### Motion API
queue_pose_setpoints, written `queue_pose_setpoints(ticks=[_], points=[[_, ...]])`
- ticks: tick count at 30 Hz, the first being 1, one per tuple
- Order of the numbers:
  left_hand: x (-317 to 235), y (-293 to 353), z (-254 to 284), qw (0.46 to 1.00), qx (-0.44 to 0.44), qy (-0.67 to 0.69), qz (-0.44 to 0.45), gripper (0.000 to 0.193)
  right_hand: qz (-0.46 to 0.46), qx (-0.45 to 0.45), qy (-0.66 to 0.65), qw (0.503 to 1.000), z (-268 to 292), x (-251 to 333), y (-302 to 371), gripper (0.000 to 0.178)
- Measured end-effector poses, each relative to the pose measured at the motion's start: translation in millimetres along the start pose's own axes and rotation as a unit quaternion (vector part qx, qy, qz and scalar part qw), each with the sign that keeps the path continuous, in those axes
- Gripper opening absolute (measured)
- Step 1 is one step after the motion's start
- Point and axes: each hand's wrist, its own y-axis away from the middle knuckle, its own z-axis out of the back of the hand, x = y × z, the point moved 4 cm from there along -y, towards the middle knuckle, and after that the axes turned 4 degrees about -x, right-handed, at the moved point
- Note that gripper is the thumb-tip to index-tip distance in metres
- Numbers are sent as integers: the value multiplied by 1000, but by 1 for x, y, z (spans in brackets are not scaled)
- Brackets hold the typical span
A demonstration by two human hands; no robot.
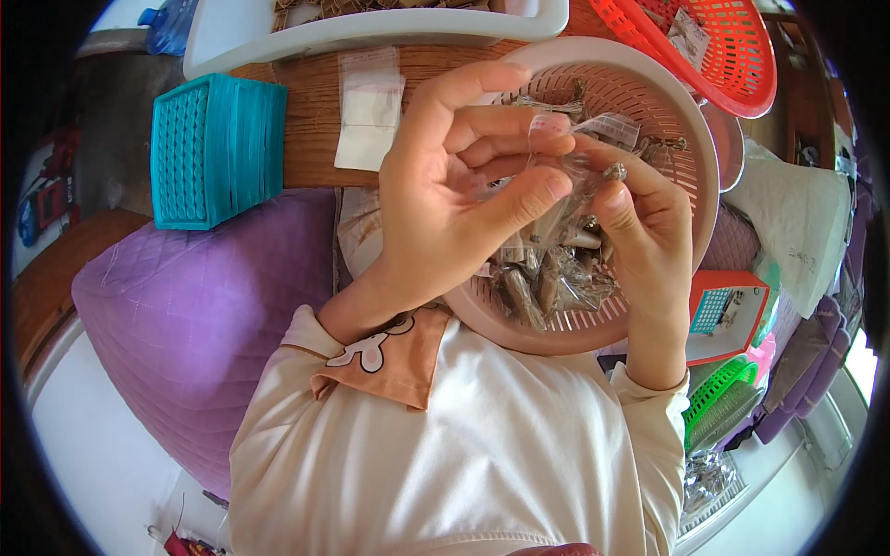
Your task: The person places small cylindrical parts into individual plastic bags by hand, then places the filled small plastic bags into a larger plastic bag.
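My left hand (436, 181) is raised over a round pinkish basket (702, 176), its thumb and fingers closed on a small clear plastic bag (564, 190). Close beside it, my right hand (654, 227) pinches a small grey-brown twisted piece (615, 170) between thumb and index finger, at the edge of the bag. What the piece is made of is too small to make out. Inside the basket lie several filled clear packets (567, 283) with similar grey-brown contents, partly hidden by my hands.
On the wooden table (311, 120) are a stack of teal plastic baskets (218, 153) and some flat clear bags (369, 107). A white tub (371, 44) holds brown pieces. A red basket (742, 60) stands far right. Purple quilted fabric (204, 306) covers a surface left.
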Motion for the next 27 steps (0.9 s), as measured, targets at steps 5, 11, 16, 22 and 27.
queue_pose_setpoints(ticks=[5, 11, 16, 22, 27], points=[[-17, -2, 1, 915, 48, -301, -263, 43, 35, -35, 49, 998, 0, 5, 3, 29], [-30, -5, -12, 827, 79, -427, -356, 18, 137, -55, 228, 963, -6, 11, 7, 27], [-27, -6, -15, 806, 86, -442, -383, 21, 234, -24, 432, 871, -19, 23, 9, 25], [-23, -8, -10, 847, 70, -417, -321, 13, 289, -48, 459, 839, -26, 26, 11, 23], [-19, -39, 43, 897, -149, -349, -226, 5, 313, 0, 436, 844, -23, 27, 16, 27]])
